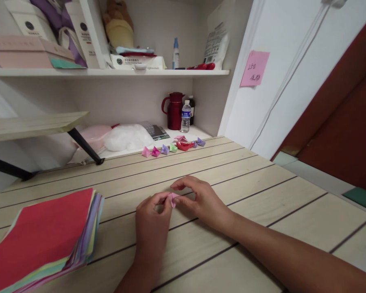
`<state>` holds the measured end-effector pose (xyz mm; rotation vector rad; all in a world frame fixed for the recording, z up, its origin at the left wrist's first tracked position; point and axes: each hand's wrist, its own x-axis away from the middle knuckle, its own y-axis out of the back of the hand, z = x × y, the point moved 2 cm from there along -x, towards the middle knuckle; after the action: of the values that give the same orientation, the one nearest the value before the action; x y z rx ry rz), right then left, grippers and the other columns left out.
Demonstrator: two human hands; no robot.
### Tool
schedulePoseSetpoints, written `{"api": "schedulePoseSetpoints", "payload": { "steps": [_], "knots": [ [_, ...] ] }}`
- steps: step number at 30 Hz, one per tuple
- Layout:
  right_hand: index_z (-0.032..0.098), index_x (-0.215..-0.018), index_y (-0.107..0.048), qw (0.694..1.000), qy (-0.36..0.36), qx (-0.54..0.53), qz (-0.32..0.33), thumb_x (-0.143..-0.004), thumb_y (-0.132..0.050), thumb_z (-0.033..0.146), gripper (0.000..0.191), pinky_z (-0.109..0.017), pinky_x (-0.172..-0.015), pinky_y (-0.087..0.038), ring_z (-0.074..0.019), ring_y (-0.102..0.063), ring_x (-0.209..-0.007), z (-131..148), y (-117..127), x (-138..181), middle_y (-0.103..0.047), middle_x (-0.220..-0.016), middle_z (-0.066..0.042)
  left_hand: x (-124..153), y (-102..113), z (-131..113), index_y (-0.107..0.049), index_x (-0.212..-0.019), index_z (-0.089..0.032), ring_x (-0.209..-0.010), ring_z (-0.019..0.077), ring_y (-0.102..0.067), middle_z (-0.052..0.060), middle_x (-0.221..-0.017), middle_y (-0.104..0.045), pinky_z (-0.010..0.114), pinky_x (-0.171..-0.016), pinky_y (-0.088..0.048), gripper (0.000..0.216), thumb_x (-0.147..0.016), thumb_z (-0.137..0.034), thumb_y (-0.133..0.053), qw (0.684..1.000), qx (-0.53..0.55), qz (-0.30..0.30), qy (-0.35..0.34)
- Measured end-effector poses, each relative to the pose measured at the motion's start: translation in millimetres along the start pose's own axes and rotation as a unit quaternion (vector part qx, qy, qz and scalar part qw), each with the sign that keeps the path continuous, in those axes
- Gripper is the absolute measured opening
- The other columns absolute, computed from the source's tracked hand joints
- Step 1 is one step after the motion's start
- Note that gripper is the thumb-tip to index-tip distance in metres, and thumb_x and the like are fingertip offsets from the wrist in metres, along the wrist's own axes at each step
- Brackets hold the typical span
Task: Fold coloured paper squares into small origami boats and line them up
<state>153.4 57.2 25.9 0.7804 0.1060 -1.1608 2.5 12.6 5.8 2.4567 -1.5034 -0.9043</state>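
A small folded piece of pink paper (pixel 173 199) is held just above the wooden table, between my two hands. My left hand (pixel 154 215) pinches its left side between thumb and fingertips. At its right edge, the thumb of my right hand (pixel 203 199) touches the paper. The right index finger arches above, with a gap between it and the thumb; the other right fingers are mostly hidden. Beyond my hands, small folded paper boats stand in a row, among them a red boat (pixel 184 145), a green one (pixel 173 148) and a magenta one (pixel 155 151).
A stack of coloured paper (pixel 45 232), red on top, lies at the left. Behind it, a small raised shelf (pixel 33 125) stands on black legs. A dark red jug (pixel 174 110) and a water bottle (pixel 186 116) occupy the cubby past the table's back edge.
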Motion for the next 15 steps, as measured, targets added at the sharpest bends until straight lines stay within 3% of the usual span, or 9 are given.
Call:
{"api": "schedulePoseSetpoints", "payload": {
  "steps": [6,15],
  "knots": [
    [0.022,-0.089,-0.066,0.999,0.029,0.026,-0.001,-0.085,-0.07,0.016,0.008,-0.032,-0.078,-0.048,-0.0195,-0.063,-0.087,5.1,2.0,-1.0,-0.07,-0.09,-0.003,2.4,-1.7,-3.6,-0.074,-0.076,-0.029,-0.076,0.0198,-0.072,-0.003,-0.078,-0.079,0.038,-0.086,-0.052,0.012,-0.078,-0.027,-0.062,0.999,-0.029,-0.001,-0.024],
    [0.022,-0.084,-0.064,0.999,0.028,0.025,0.002,-0.086,-0.067,0.013,0.01,-0.03,-0.075,-0.046,-0.0187,-0.062,-0.084,4.8,1.4,-1.0,-0.069,-0.086,-0.001,3.1,-2.7,-3.8,-0.072,-0.075,-0.028,-0.074,0.02,-0.072,-0.001,-0.078,-0.078,0.042,-0.09,-0.05,0.012,-0.078,-0.028,-0.061,0.998,-0.043,-0.008,-0.045]
  ]
}}
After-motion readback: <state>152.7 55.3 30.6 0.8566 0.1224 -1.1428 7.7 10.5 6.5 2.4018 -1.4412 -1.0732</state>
